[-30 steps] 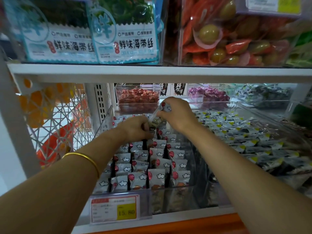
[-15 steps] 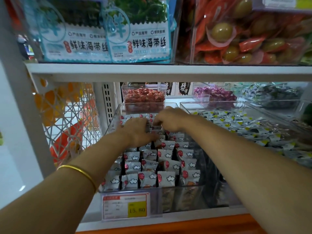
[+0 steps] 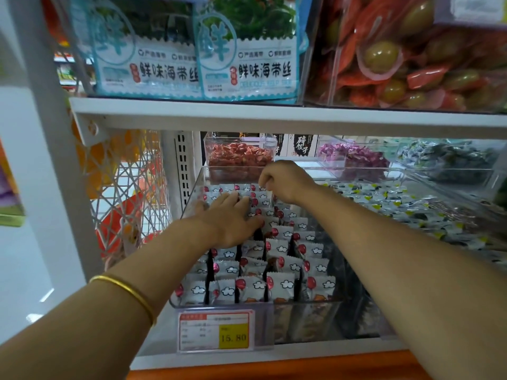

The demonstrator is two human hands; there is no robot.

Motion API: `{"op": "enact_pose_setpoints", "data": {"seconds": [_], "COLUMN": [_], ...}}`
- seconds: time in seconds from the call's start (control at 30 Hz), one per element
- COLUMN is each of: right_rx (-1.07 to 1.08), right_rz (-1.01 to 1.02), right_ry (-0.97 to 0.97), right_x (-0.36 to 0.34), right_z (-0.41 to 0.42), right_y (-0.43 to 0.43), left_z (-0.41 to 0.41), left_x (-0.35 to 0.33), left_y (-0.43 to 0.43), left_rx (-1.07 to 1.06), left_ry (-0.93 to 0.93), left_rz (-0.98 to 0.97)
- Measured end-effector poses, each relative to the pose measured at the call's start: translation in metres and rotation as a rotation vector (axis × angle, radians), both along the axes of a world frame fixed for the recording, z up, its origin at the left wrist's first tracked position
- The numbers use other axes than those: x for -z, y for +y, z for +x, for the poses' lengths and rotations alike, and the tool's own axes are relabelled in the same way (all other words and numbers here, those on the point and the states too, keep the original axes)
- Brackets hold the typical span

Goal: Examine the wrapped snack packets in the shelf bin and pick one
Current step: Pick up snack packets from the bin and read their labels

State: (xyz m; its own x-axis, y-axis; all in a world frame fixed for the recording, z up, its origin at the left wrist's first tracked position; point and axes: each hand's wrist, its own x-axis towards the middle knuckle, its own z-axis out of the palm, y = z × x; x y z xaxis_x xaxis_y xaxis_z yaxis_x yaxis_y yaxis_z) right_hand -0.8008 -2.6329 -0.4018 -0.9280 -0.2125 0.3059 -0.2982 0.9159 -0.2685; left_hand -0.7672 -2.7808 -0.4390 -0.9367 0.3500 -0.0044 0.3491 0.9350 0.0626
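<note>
Fingers [image 3: 231, 200] on packets [image 3: 282, 286], crinkly, perhaps foil

A white shelf board [image 3: 274, 116] runs across above the right hand [image 3: 285, 179]. Well left of the left hand [image 3: 227, 223] stands a white upright post [image 3: 52, 165], with a white wire mesh panel [image 3: 123, 193] between post and hand. Just beyond that hand a slotted white rail [image 3: 182, 165] rises at the back. Farther left, pale glossy floor [image 3: 24, 270] carries small bright glints. Below both hands an orange strip [image 3: 274, 373] edges the lower shelf.
</note>
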Motion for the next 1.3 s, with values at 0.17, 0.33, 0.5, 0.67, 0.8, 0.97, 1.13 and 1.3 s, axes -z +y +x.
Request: {"op": "enact_pose_setpoints", "data": {"seconds": [0.17,0.33,0.5,0.67,0.8,0.97,1.13,1.3], "right_rx": [0.095,0.165,0.220,0.159,0.146,0.111,0.010,-0.086], "right_rz": [0.170,0.283,-0.100,-0.195,-0.366,-0.788,-1.244,-1.489], "right_ry": [0.075,0.101,0.293,0.477,0.584,0.434,0.176,-0.023], "right_x": [0.010,0.018,0.004,0.005,0.012,0.015,0.019,0.024], "right_z": [-0.014,-0.021,-0.007,0.046,0.100,0.149,0.170,0.173], "right_y": [-0.011,-0.015,-0.014,-0.004,0.005,0.010,0.017,0.022], "left_z": [0.001,0.004,0.017,0.046,0.076,0.102,0.119,0.117], "left_x": [0.004,0.003,-0.007,-0.010,-0.009,-0.014,-0.015,-0.011], "left_y": [-0.001,-0.001,-0.003,-0.005,-0.004,-0.006,-0.010,-0.014], "left_rx": [-0.009,-0.014,-0.020,-0.002,-0.024,-0.033,-0.040,-0.076], "left_ry": [-0.020,0.008,0.061,0.147,0.168,0.149,-0.051,-0.218], "left_rz": [-0.032,0.015,0.150,0.521,0.721,0.926,1.206,1.455]}}
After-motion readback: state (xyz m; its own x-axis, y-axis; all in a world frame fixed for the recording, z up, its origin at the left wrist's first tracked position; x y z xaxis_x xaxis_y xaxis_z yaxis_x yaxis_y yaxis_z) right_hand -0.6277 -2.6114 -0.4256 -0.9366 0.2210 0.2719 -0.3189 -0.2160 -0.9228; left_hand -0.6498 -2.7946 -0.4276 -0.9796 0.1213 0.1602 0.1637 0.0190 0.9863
